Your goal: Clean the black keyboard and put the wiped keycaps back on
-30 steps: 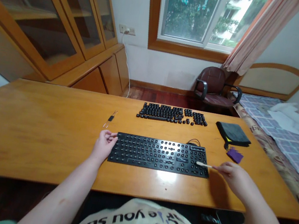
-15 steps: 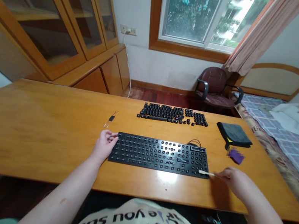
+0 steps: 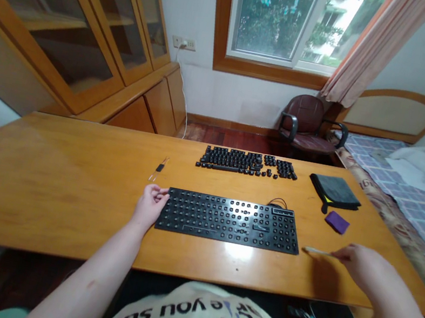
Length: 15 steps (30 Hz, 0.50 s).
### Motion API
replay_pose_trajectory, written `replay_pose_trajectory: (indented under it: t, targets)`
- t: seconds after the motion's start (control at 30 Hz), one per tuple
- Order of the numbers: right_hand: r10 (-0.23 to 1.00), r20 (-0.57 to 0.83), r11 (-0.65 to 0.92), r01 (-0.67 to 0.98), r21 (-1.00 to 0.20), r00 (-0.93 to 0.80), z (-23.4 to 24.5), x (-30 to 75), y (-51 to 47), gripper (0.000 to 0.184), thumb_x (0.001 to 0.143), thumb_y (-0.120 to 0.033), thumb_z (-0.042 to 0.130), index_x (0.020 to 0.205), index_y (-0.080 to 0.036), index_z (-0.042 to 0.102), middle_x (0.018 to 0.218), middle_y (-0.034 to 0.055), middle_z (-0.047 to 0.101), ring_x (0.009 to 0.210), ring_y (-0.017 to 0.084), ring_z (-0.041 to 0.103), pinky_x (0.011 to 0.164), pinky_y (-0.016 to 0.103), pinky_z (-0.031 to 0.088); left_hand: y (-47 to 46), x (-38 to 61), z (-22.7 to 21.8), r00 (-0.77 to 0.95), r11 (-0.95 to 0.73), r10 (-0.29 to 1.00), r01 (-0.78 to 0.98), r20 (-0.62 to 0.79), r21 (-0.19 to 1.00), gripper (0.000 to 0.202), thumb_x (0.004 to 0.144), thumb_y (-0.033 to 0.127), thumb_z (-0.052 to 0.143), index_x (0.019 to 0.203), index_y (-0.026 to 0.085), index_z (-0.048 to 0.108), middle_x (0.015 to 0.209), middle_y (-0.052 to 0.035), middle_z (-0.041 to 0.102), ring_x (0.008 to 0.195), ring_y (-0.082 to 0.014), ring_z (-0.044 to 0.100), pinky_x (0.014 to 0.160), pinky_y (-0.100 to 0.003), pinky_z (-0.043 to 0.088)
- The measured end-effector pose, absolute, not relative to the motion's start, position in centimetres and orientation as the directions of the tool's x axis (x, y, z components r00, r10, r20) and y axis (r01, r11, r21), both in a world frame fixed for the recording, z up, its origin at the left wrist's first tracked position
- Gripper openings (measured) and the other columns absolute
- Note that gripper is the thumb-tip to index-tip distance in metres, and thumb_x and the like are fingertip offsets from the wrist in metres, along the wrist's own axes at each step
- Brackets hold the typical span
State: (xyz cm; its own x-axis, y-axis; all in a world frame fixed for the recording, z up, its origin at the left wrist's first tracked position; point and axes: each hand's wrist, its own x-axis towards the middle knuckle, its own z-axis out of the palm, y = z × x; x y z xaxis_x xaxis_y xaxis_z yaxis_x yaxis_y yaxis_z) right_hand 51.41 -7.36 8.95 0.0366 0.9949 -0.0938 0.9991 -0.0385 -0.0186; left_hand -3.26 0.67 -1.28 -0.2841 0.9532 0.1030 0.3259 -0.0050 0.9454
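A black keyboard (image 3: 226, 220) with its keycaps off lies flat on the desk in front of me, bare switches showing. My left hand (image 3: 151, 203) grips its upper left corner, thumb and fingers closed at the edge. Off the keyboard's lower right corner, my right hand (image 3: 352, 255) pinches a thin pale cotton swab (image 3: 319, 251). The swab's thicker tip points left, a small gap away from the keyboard. Behind the keyboard, the loose black keycaps (image 3: 232, 161) are laid out in keyboard order.
A wire keycap puller (image 3: 159, 167) lies left of the keycaps. On the right are a folded dark cloth (image 3: 336, 192) and a small purple cloth (image 3: 336, 222). The keyboard's cable (image 3: 279, 200) loops behind it. Below the desk's front edge (image 3: 231, 284) sits a dark phone-like slab (image 3: 330, 317).
My right hand has moved right with the cotton swab, taking its tip off the keyboard's lower right keys. My left hand stays on the keyboard's corner.
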Motion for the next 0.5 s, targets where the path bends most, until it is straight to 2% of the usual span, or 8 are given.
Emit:
replay_pose_trajectory:
  t: [0.07, 0.13, 0.2, 0.23, 0.3, 0.5]
  targets:
    - [0.997, -0.060, -0.052, 0.999, -0.011, 0.051, 9.6, 51.6, -7.6, 0.025, 0.076, -0.018, 0.051, 0.079, -0.025, 0.075, 0.084, 0.0083, 0.071, 0.075, 0.026, 0.065, 0.063, 0.034, 0.047, 0.6, -3.2, -1.1, -0.286, -0.005, 0.953, 0.321, 0.102, 0.947, 0.036, 0.067, 0.034, 0.062, 0.089, 0.022, 0.036, 0.091, -0.0072, 0.067, 0.068, -0.0134, 0.061, 0.070, -0.030, 0.048]
    - [0.993, -0.054, 0.093, 0.986, -0.139, -0.102, 10.0, 50.0, -7.6, 0.028, 0.081, -0.022, 0.046, 0.086, -0.025, 0.074, 0.088, 0.0083, 0.069, 0.082, 0.025, 0.064, 0.069, 0.033, 0.048, 0.6, -3.1, -1.0, -0.282, -0.007, 0.954, 0.320, 0.102, 0.947, 0.036, 0.068, 0.034, 0.062, 0.090, 0.022, 0.037, 0.091, -0.0074, 0.067, 0.069, -0.0134, 0.061, 0.070, -0.030, 0.048]
    - [0.950, -0.106, 0.251, 0.922, -0.295, -0.293, 9.9, 47.4, -7.3, 0.029, 0.083, -0.026, 0.045, 0.089, -0.026, 0.073, 0.083, 0.0068, 0.068, 0.078, 0.021, 0.063, 0.069, 0.029, 0.047, 0.5, -3.2, -1.0, -0.280, -0.010, 0.954, 0.330, 0.108, 0.944, 0.035, 0.069, 0.033, 0.062, 0.090, 0.022, 0.037, 0.092, -0.0075, 0.067, 0.068, -0.0131, 0.060, 0.070, -0.030, 0.048]
    - [0.932, -0.121, 0.286, 0.898, -0.334, -0.342, 9.6, 46.1, -7.1, 0.030, 0.084, -0.026, 0.044, 0.089, -0.027, 0.073, 0.080, 0.0066, 0.067, 0.075, 0.019, 0.062, 0.069, 0.028, 0.047, 0.5, -3.2, -1.0, -0.282, -0.011, 0.953, 0.335, 0.111, 0.942, 0.035, 0.069, 0.033, 0.062, 0.090, 0.021, 0.037, 0.092, -0.0074, 0.067, 0.068, -0.0130, 0.060, 0.070, -0.030, 0.048]
    - [0.927, -0.116, 0.299, 0.889, -0.346, -0.357, 8.8, 44.1, -6.8, 0.032, 0.083, -0.025, 0.043, 0.086, -0.026, 0.074, 0.077, 0.0070, 0.067, 0.074, 0.020, 0.061, 0.067, 0.028, 0.046, 0.5, -3.3, -1.2, -0.286, -0.009, 0.951, 0.343, 0.114, 0.939, 0.035, 0.068, 0.032, 0.063, 0.090, 0.021, 0.038, 0.091, -0.0071, 0.067, 0.067, -0.0128, 0.060, 0.069, -0.030, 0.048]
    - [0.925, -0.088, 0.332, 0.899, -0.285, -0.369, 7.4, 43.2, -6.2, 0.034, 0.082, -0.021, 0.041, 0.087, -0.028, 0.074, 0.082, 0.0070, 0.068, 0.075, 0.020, 0.060, 0.068, 0.029, 0.045, 0.7, -3.4, -1.7, -0.316, -0.003, 0.941, 0.347, 0.120, 0.938, 0.033, 0.069, 0.032, 0.061, 0.090, 0.022, 0.038, 0.091, -0.0065, 0.066, 0.065, -0.0114, 0.058, 0.068, -0.028, 0.047]
